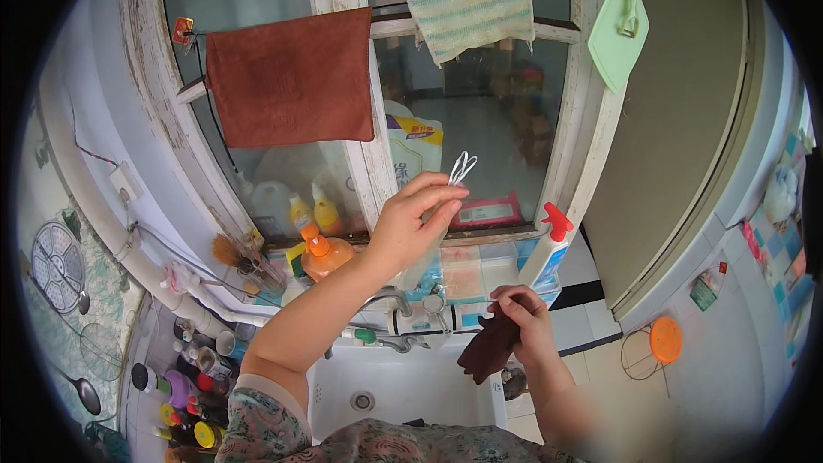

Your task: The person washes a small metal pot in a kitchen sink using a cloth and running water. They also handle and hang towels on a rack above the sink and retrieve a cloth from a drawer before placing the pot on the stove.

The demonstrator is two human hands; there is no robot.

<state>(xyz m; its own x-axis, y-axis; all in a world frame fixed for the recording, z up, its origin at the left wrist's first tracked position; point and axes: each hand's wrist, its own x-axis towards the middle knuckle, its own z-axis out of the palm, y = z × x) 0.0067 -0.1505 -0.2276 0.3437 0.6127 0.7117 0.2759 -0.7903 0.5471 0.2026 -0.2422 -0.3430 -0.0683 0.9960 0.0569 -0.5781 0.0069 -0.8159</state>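
Observation:
My left hand (426, 207) is raised in front of the window, its thumb and fingers pinching a bundle of thin white looped cord (463, 168). Lower and to the right, my right hand (529, 326) is closed on a crumpled dark brown cloth (489, 350), which hangs down over the right side of the white sink (403, 381). A larger reddish-brown cloth (291, 77) is draped over a line across the window, left of a striped green and cream towel (474, 19).
Behind the sink's tap (386, 300) stand an orange pump bottle (326, 255) and a white spray bottle with a red trigger (549, 244). A pale green pad (617, 39) hangs at the upper right. Several bottles and jars (193, 390) crowd the lower left. An orange stool (664, 339) is at right.

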